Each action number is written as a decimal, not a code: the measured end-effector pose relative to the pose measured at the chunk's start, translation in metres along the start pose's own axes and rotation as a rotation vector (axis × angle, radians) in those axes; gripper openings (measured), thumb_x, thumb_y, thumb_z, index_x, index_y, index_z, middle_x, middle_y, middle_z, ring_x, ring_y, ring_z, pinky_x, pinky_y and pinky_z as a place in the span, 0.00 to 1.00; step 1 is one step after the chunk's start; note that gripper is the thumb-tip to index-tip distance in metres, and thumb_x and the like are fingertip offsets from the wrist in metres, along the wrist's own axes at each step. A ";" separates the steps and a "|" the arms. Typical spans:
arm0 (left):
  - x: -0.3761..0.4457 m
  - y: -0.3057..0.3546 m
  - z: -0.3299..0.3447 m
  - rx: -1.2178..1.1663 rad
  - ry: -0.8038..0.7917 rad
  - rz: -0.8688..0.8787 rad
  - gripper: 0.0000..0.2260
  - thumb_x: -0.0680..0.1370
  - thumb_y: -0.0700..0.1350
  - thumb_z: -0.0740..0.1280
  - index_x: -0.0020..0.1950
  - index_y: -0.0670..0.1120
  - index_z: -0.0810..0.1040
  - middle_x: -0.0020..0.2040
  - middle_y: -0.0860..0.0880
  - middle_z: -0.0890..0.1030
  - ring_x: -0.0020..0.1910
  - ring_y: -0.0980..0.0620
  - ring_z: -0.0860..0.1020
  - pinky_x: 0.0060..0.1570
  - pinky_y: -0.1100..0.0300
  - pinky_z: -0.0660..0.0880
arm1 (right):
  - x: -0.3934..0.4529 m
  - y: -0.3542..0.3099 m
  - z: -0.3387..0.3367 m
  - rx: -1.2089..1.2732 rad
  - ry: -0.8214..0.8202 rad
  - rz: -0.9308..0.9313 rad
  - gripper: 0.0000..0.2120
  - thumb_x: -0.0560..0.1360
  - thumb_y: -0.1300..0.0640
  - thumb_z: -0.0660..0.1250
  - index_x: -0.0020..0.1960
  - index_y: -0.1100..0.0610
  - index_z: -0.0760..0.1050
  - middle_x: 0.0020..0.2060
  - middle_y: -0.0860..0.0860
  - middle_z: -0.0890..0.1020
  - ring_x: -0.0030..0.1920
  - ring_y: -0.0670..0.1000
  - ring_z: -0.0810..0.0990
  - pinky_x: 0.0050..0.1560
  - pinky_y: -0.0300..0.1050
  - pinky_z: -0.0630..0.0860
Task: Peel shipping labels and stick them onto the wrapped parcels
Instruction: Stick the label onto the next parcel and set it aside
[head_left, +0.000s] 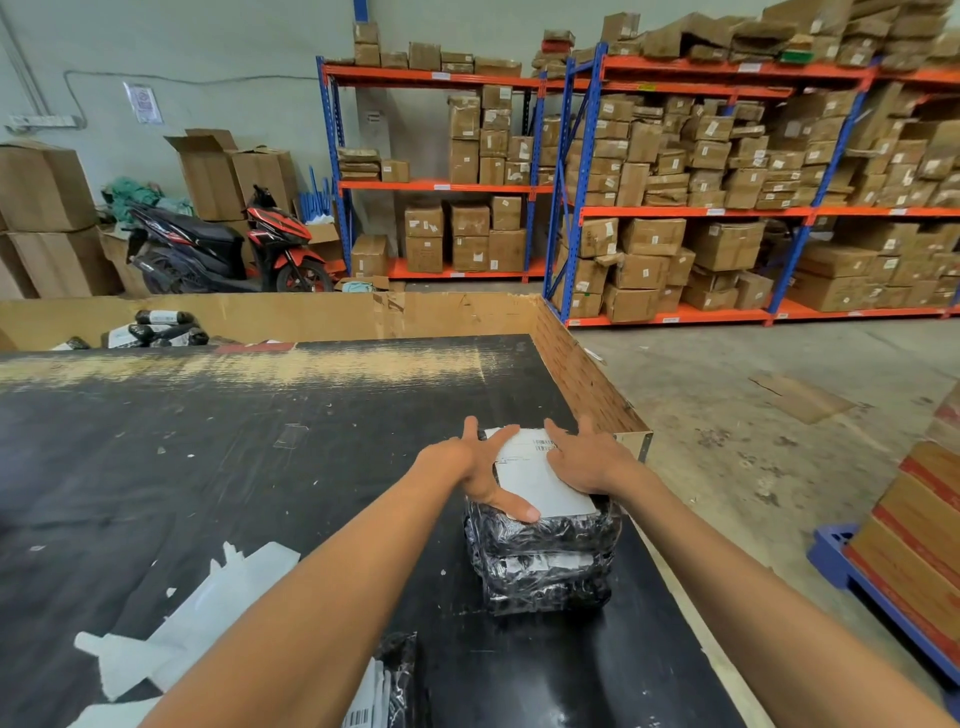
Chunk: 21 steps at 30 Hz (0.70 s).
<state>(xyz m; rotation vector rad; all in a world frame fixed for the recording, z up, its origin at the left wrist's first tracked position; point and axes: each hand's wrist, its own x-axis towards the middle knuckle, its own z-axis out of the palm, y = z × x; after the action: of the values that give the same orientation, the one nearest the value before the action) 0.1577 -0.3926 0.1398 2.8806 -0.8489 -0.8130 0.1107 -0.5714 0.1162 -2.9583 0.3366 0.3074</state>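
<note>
Both hands flat, fingers spread: left hand (475, 470) & right hand (584, 460) press the label (530, 480) onto the wrapped parcel (543, 556) near table's (208, 467) right edge. Risk imo: uneven pressure over crinkly wrap = creases, lifted corners.

Centre frame, the parcel (543, 564) was glossy black wrap with crinkled silver glints, and the label (540, 480) on top was white with fine black print. The table (234, 467) was black, scuffed tan along its far edge, flecked white. Lower left, backing sheets (197, 623) were pale white. Upper right, the racks (582, 171) showed blue posts, orange beams and brown cartons. At left, the scooter (223, 244) was black with red panels.
</note>
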 end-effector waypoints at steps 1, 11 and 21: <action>0.001 -0.001 0.001 -0.029 -0.008 0.001 0.58 0.62 0.73 0.72 0.76 0.65 0.31 0.78 0.46 0.34 0.77 0.32 0.54 0.67 0.36 0.66 | -0.001 0.003 0.000 0.014 -0.003 -0.021 0.27 0.83 0.44 0.46 0.81 0.42 0.45 0.80 0.60 0.46 0.75 0.68 0.63 0.74 0.61 0.62; 0.000 -0.021 0.022 -0.444 0.026 0.108 0.38 0.78 0.65 0.61 0.78 0.63 0.38 0.79 0.52 0.31 0.80 0.43 0.44 0.75 0.41 0.53 | -0.031 0.033 0.024 0.632 -0.010 -0.187 0.35 0.77 0.42 0.69 0.80 0.47 0.59 0.66 0.50 0.59 0.69 0.53 0.64 0.68 0.44 0.64; 0.012 0.022 0.052 -0.794 0.463 -0.067 0.25 0.80 0.60 0.60 0.76 0.58 0.60 0.78 0.46 0.56 0.71 0.38 0.67 0.68 0.42 0.67 | -0.026 0.008 0.036 0.606 0.334 0.155 0.25 0.74 0.32 0.65 0.68 0.41 0.69 0.66 0.49 0.69 0.62 0.59 0.78 0.59 0.53 0.70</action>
<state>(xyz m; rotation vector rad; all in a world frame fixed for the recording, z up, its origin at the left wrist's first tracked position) 0.1294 -0.4116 0.0931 2.2310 -0.2780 -0.3314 0.0774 -0.5678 0.0858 -2.3747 0.5803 -0.2416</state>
